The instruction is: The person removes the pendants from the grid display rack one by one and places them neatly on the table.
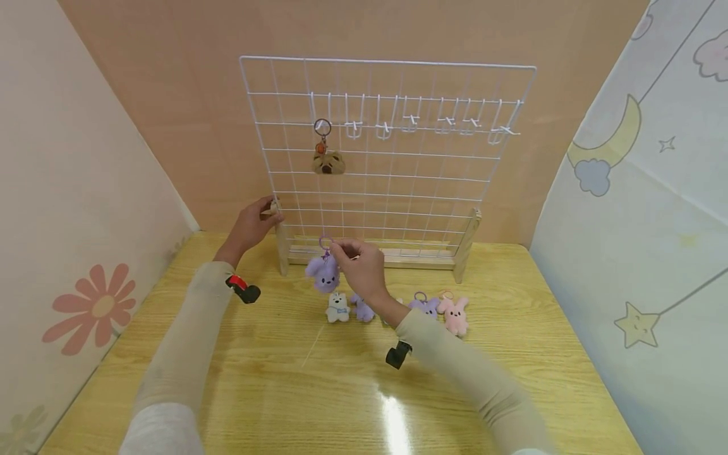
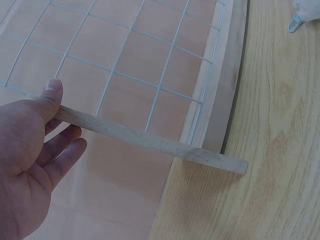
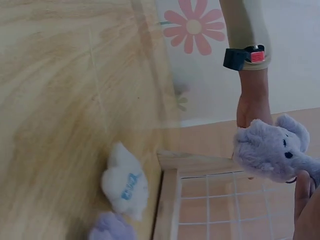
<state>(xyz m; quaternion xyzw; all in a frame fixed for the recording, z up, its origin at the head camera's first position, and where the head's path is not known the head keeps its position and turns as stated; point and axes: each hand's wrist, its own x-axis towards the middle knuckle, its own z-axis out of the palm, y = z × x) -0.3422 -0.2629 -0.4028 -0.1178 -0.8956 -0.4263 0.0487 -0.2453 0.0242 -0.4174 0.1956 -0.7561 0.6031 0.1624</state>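
At the rack's left end, my left hand [image 1: 250, 226] grips the top of a wooden side post [image 2: 150, 140], thumb on one side and fingers on the other. My right hand [image 1: 365, 268] pinches a purple plush bunny keychain [image 1: 327, 275] near its ring, holding it up before the lower left of the white wire grid rack [image 1: 387, 61]. In the right wrist view the fluffy head of this bunny [image 3: 265, 150] shows at the right, beside my fingers [image 3: 301, 195]. A brown bear-head keychain [image 1: 328, 163] hangs by its ring from the leftmost hook.
Several white hooks [image 1: 384, 131] line the upper grid. Below on the wooden table [image 1: 273, 379] lie a white plush bear [image 1: 338, 309], a purple plush [image 1: 362, 309], another purple bunny [image 1: 423, 306] and a pink bunny [image 1: 455, 316]. My right wrist partly hides the row.
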